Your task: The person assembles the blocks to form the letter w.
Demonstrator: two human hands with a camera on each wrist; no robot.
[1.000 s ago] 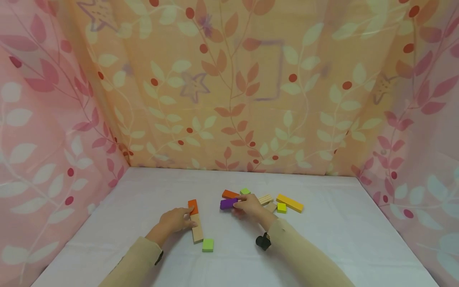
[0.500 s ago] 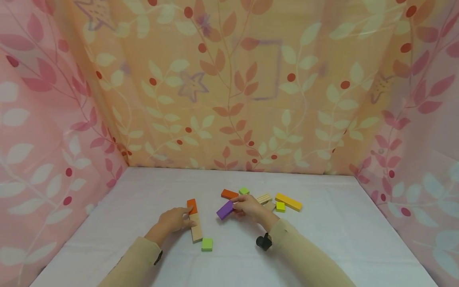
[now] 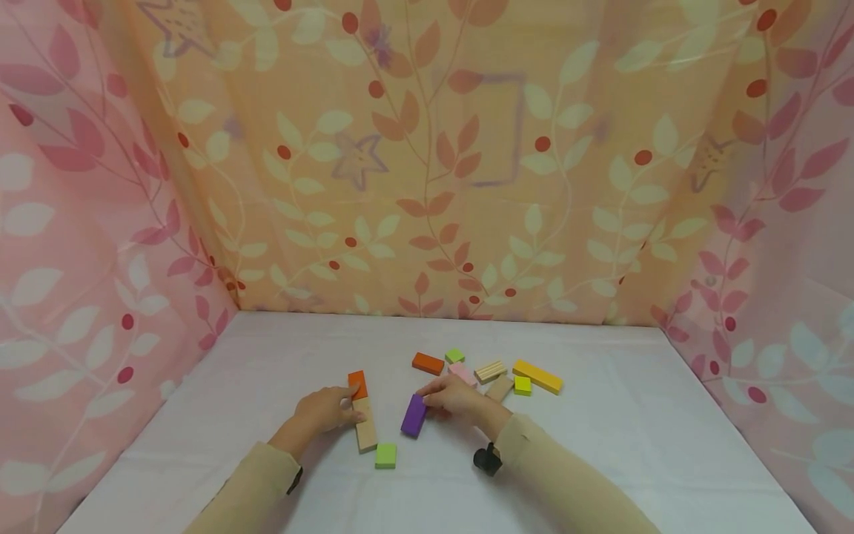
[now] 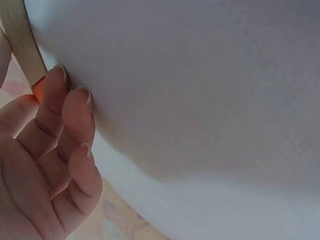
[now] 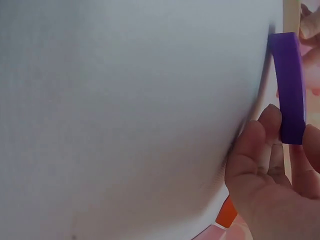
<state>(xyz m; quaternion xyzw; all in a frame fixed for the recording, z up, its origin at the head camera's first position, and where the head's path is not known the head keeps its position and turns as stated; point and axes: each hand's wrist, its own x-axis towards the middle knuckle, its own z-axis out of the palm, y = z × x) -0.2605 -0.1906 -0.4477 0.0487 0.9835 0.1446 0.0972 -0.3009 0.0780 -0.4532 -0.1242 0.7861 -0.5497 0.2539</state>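
My right hand [image 3: 457,399] pinches one end of a purple block [image 3: 414,415]. That block [image 5: 291,87] slants down toward the left in the head view and stretches past the fingertips in the right wrist view. To the left, my left hand [image 3: 327,409] touches two blocks laid end to end, an orange block [image 3: 358,384] and a plain wooden block [image 3: 365,429]. Its index finger is at the orange one and its thumb at the wooden one. The left hand's other fingers [image 4: 75,115] bend loosely beside the wood. A light green block [image 3: 385,455] lies at the wooden block's near end.
Behind the right hand lie an orange-red block [image 3: 428,363], a green block [image 3: 455,356], a pink block [image 3: 462,372], a ridged wooden block [image 3: 490,371], a flat wooden block [image 3: 500,388], a small yellow block [image 3: 523,386] and a long yellow block [image 3: 537,376]. Patterned curtains [image 3: 427,185] enclose the white table.
My right hand has drawn the purple block nearer and turned it from crosswise to nearly lengthwise, uncovering the pink block. My left hand has stayed in place.
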